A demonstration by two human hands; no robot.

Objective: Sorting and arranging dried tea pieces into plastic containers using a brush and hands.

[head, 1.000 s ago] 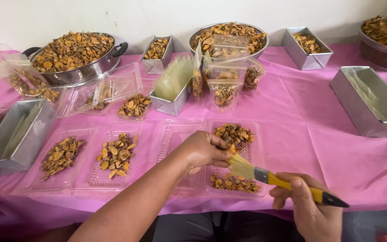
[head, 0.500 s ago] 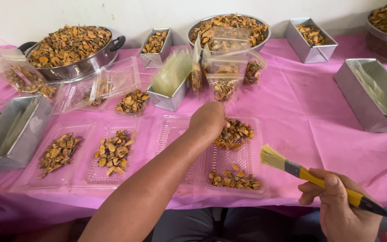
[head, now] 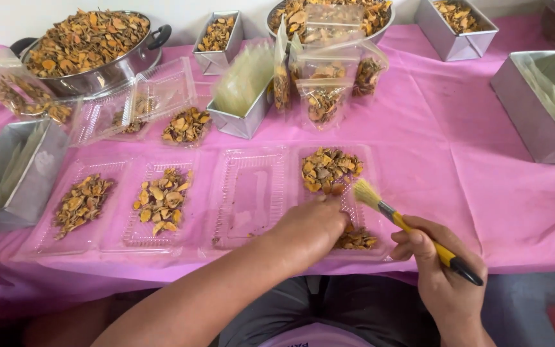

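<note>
Pink cloth (head: 457, 148) is covering the long table. Nearest the camera, the right hand (head: 448, 273) is gripping a yellow-handled brush (head: 412, 231), fingers wrapped around its handle — bristles angling toward a clear plastic tray (head: 348, 160). The left hand (head: 313, 225) is resting knuckles-up on this tray, fingers curled among dried orange-brown chips (head: 329, 170); what it is pinching, I cannot tell. Beside it an empty clear tray (head: 252, 193) is lying, then two filled ones. Farther back, metal tins, filled bags and a heaped steel pot (head: 91, 51) are standing.
</note>
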